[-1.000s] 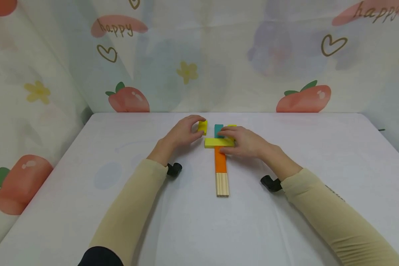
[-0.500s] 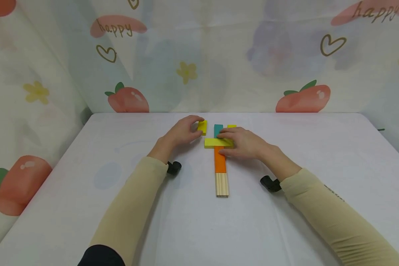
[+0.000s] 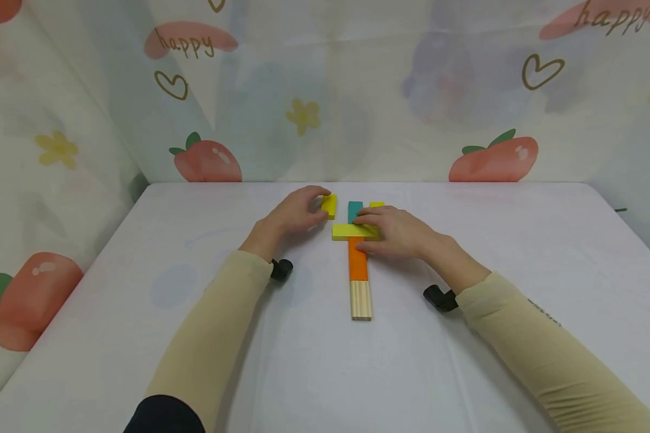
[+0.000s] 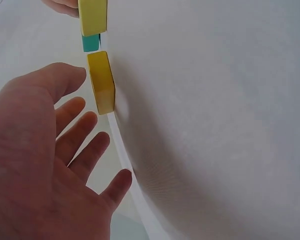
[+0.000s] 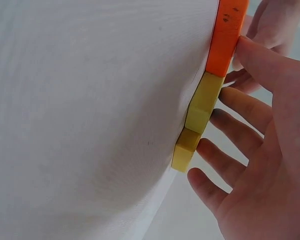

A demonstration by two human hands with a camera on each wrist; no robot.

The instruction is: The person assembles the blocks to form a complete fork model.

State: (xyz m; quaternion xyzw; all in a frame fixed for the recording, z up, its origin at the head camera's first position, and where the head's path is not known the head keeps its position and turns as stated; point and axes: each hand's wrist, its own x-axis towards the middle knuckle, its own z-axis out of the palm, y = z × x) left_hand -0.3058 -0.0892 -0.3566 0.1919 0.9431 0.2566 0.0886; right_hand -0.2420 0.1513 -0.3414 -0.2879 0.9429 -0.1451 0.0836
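Several flat blocks lie in a line on the table: a natural wood block point(image 3: 361, 300) nearest, an orange block point(image 3: 358, 264) beyond it, then a yellow crossbar block point(image 3: 342, 232) set sideways, then a teal block point(image 3: 354, 209). My left hand point(image 3: 297, 211) is at the small yellow block point(image 3: 330, 205) at the back left, thumb and index finger beside its edges, other fingers spread. My right hand point(image 3: 398, 231) lies over the crossbar's right end, its thumb at the orange block and its fingers extended. Behind it a second small yellow block point(image 3: 377, 204) is partly hidden.
White cloth covers the table point(image 3: 303, 373). A patterned curtain point(image 3: 379, 90) rises behind the table's back edge and along the left side. Black wrist cameras point(image 3: 281, 269) sit at both cuffs.
The hands and blocks keep nearly the same places. Only the head view shifts very slightly.
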